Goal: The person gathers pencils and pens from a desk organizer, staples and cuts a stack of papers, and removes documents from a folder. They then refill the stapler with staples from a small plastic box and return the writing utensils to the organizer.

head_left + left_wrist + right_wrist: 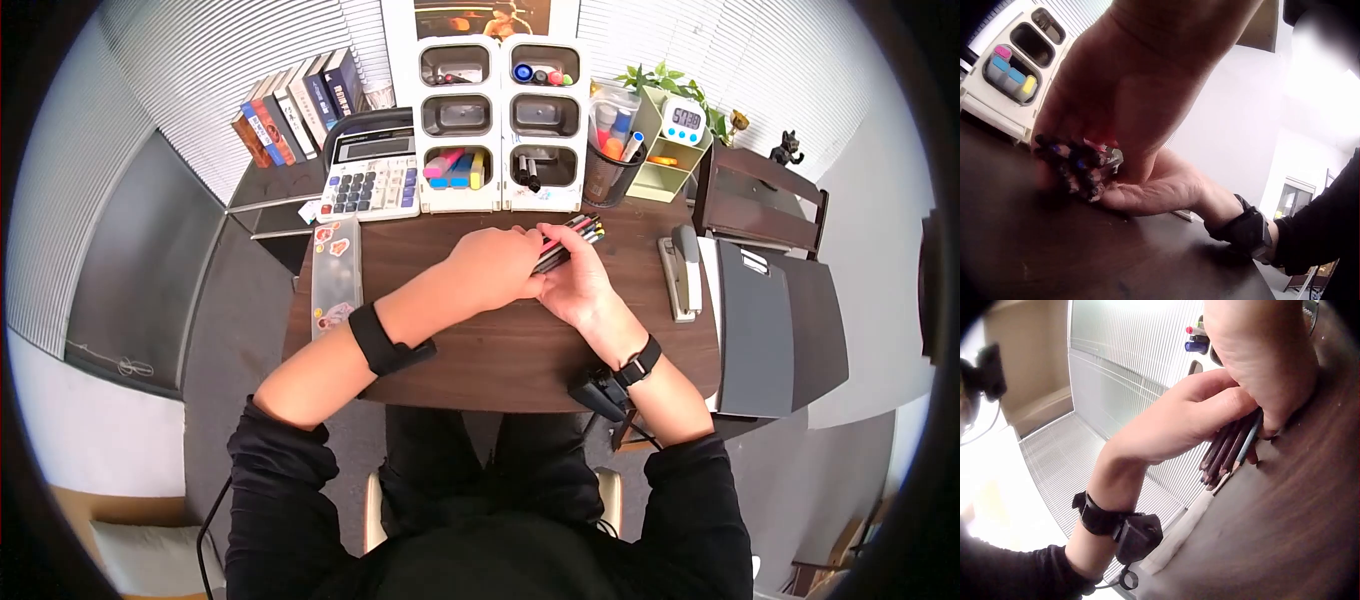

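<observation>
Both hands meet around a bundle of thin pens or pencils [570,243] [1075,165] [1230,450] over the middle of the desk. My left hand [495,268] [1129,75] [1179,419] grips it from the left, back of the hand up, its fingertips largely hidden. From the right, my right hand [582,285] [1160,187] [1263,356] holds the same bundle, thumb across it and palm partly turned up. Dark, red and yellow-green ends stick out past the fingers at the back right in the head view. Pointed tips show below my left hand in the right wrist view.
Behind the hands stands a white organizer [500,145] with markers. A calculator [370,185] and a stickered pencil case [337,270] lie left. To the right are a mesh pen cup [608,178], a green holder with a timer [684,120], a stapler [683,272] and a grey folder [757,335].
</observation>
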`<state>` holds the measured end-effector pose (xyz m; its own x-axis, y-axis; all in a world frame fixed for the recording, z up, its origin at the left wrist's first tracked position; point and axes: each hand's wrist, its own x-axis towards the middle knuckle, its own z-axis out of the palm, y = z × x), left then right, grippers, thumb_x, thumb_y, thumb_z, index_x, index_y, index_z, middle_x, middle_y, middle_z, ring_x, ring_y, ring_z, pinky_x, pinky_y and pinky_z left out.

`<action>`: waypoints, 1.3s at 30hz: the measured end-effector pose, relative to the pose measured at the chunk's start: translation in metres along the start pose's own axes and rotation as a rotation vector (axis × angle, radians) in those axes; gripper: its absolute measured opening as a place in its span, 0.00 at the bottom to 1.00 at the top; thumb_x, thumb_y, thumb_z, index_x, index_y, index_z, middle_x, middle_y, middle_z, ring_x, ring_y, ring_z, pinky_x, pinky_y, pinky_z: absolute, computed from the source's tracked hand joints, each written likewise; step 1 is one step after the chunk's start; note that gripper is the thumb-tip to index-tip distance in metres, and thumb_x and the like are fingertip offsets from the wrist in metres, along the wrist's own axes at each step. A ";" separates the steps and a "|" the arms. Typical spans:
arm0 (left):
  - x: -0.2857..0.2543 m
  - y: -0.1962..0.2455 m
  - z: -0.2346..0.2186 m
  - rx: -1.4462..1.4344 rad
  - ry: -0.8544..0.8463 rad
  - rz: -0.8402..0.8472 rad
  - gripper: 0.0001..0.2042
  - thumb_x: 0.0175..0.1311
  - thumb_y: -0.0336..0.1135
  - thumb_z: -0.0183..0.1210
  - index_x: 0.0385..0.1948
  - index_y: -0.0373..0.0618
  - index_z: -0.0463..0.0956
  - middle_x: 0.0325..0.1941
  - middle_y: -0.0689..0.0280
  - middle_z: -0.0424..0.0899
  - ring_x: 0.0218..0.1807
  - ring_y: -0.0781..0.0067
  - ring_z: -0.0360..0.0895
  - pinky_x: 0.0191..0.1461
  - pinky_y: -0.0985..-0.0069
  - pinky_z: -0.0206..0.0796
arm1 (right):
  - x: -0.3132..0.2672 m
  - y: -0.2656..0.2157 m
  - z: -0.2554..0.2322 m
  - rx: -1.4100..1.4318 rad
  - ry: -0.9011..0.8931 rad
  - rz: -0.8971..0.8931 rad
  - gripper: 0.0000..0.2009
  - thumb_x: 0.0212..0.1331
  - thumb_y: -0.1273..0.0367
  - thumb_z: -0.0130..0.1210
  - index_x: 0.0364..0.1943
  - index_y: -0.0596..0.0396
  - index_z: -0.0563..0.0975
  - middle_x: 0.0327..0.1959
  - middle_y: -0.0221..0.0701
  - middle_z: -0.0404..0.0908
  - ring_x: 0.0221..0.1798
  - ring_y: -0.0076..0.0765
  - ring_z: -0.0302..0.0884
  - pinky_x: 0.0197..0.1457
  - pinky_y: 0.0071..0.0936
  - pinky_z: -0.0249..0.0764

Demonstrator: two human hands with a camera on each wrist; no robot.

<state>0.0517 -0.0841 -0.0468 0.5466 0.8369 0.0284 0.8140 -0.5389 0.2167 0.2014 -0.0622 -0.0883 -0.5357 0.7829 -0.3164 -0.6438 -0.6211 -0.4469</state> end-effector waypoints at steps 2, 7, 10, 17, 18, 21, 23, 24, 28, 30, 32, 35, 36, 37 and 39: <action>0.002 0.004 0.004 0.062 0.029 -0.037 0.24 0.55 0.47 0.60 0.41 0.32 0.69 0.34 0.49 0.81 0.35 0.49 0.81 0.36 0.60 0.74 | -0.001 -0.002 0.000 -0.019 0.021 0.018 0.15 0.56 0.66 0.57 0.45 0.58 0.72 0.47 0.36 0.78 0.52 0.40 0.75 0.61 0.40 0.67; 0.008 0.006 0.004 0.085 0.036 -0.051 0.22 0.54 0.46 0.60 0.40 0.33 0.70 0.34 0.50 0.81 0.34 0.50 0.81 0.36 0.60 0.75 | -0.002 -0.004 0.003 -0.035 0.036 0.001 0.12 0.57 0.66 0.56 0.43 0.55 0.73 0.45 0.33 0.79 0.49 0.39 0.76 0.59 0.40 0.69; 0.016 0.007 0.004 0.072 0.005 -0.080 0.21 0.55 0.45 0.59 0.40 0.34 0.70 0.31 0.49 0.81 0.33 0.50 0.81 0.35 0.59 0.74 | 0.004 -0.005 -0.007 -0.034 -0.001 0.027 0.10 0.57 0.65 0.55 0.41 0.52 0.73 0.42 0.30 0.78 0.47 0.37 0.76 0.57 0.41 0.70; 0.017 -0.003 0.005 -0.029 0.003 -0.123 0.20 0.59 0.45 0.52 0.41 0.34 0.69 0.29 0.48 0.81 0.33 0.46 0.80 0.39 0.56 0.72 | 0.007 -0.006 -0.005 -0.028 0.022 0.033 0.11 0.60 0.64 0.54 0.44 0.50 0.71 0.44 0.32 0.77 0.50 0.37 0.73 0.58 0.43 0.68; 0.015 -0.002 0.005 -0.073 0.012 -0.134 0.19 0.60 0.45 0.52 0.42 0.35 0.69 0.29 0.48 0.81 0.34 0.46 0.80 0.40 0.55 0.71 | 0.008 -0.007 -0.008 -0.034 0.021 0.034 0.11 0.60 0.64 0.54 0.44 0.50 0.71 0.44 0.32 0.77 0.50 0.37 0.73 0.58 0.43 0.68; 0.011 0.004 0.009 -0.117 -0.005 -0.194 0.18 0.64 0.43 0.48 0.46 0.36 0.66 0.35 0.47 0.81 0.36 0.44 0.79 0.42 0.55 0.70 | 0.009 -0.006 -0.008 -0.029 0.002 0.024 0.13 0.59 0.62 0.57 0.45 0.50 0.72 0.44 0.33 0.77 0.50 0.38 0.73 0.58 0.45 0.68; 0.012 -0.001 0.011 -0.138 0.013 -0.207 0.17 0.65 0.42 0.47 0.47 0.36 0.65 0.37 0.47 0.81 0.37 0.44 0.79 0.42 0.54 0.70 | 0.009 -0.006 -0.008 -0.016 -0.012 0.019 0.13 0.59 0.62 0.58 0.45 0.50 0.72 0.44 0.33 0.77 0.49 0.38 0.74 0.58 0.44 0.69; 0.013 0.000 0.008 -0.160 -0.010 -0.215 0.17 0.66 0.42 0.47 0.47 0.36 0.65 0.39 0.46 0.80 0.38 0.44 0.79 0.42 0.54 0.69 | 0.011 -0.006 -0.009 -0.007 -0.017 0.023 0.13 0.59 0.62 0.59 0.44 0.50 0.73 0.43 0.33 0.77 0.49 0.39 0.74 0.57 0.44 0.70; 0.008 0.008 0.007 -0.248 -0.014 -0.255 0.16 0.67 0.41 0.46 0.47 0.36 0.65 0.40 0.46 0.80 0.42 0.45 0.79 0.44 0.53 0.69 | 0.014 -0.006 -0.012 -0.050 -0.003 0.016 0.12 0.60 0.61 0.58 0.43 0.50 0.74 0.42 0.31 0.78 0.48 0.38 0.75 0.56 0.43 0.70; 0.009 0.004 0.016 -0.228 0.027 -0.259 0.18 0.66 0.43 0.46 0.47 0.36 0.65 0.40 0.45 0.79 0.44 0.46 0.79 0.45 0.54 0.70 | 0.011 -0.009 -0.009 -0.062 0.026 0.067 0.13 0.62 0.59 0.57 0.45 0.49 0.73 0.45 0.33 0.77 0.49 0.38 0.74 0.57 0.44 0.70; 0.008 0.008 0.021 -0.169 0.095 -0.277 0.21 0.64 0.46 0.47 0.47 0.36 0.66 0.42 0.44 0.78 0.44 0.45 0.79 0.46 0.55 0.70 | 0.022 -0.010 -0.021 -0.085 -0.022 0.077 0.14 0.62 0.59 0.56 0.46 0.50 0.72 0.45 0.34 0.75 0.50 0.38 0.73 0.57 0.44 0.71; 0.005 0.018 0.024 -0.126 0.109 -0.305 0.23 0.62 0.49 0.48 0.49 0.36 0.66 0.46 0.45 0.77 0.45 0.45 0.78 0.48 0.55 0.72 | 0.019 -0.009 -0.018 -0.081 0.044 0.050 0.14 0.63 0.59 0.55 0.45 0.50 0.71 0.44 0.34 0.74 0.48 0.37 0.73 0.54 0.43 0.73; 0.005 0.019 0.023 -0.110 0.100 -0.319 0.23 0.62 0.49 0.48 0.49 0.36 0.66 0.48 0.45 0.76 0.46 0.45 0.78 0.48 0.55 0.72 | 0.019 -0.009 -0.018 -0.053 0.062 0.057 0.14 0.63 0.58 0.55 0.45 0.50 0.70 0.44 0.33 0.74 0.48 0.37 0.73 0.53 0.43 0.74; 0.004 0.019 0.021 -0.120 0.087 -0.314 0.25 0.61 0.50 0.49 0.49 0.36 0.65 0.48 0.46 0.76 0.46 0.45 0.79 0.47 0.55 0.73 | 0.018 -0.009 -0.018 -0.053 0.063 0.069 0.13 0.64 0.59 0.55 0.44 0.50 0.71 0.42 0.33 0.75 0.46 0.36 0.74 0.52 0.40 0.75; 0.004 0.020 0.020 -0.115 0.090 -0.311 0.25 0.61 0.50 0.50 0.49 0.35 0.65 0.47 0.46 0.76 0.45 0.45 0.79 0.47 0.56 0.73 | 0.016 -0.009 -0.016 -0.073 0.056 0.059 0.12 0.64 0.59 0.55 0.43 0.50 0.72 0.41 0.32 0.75 0.45 0.36 0.74 0.52 0.40 0.75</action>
<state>0.0741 -0.0937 -0.0616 0.2518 0.9673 0.0290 0.9087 -0.2466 0.3368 0.2077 -0.0433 -0.1028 -0.5391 0.7468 -0.3894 -0.5690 -0.6638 -0.4854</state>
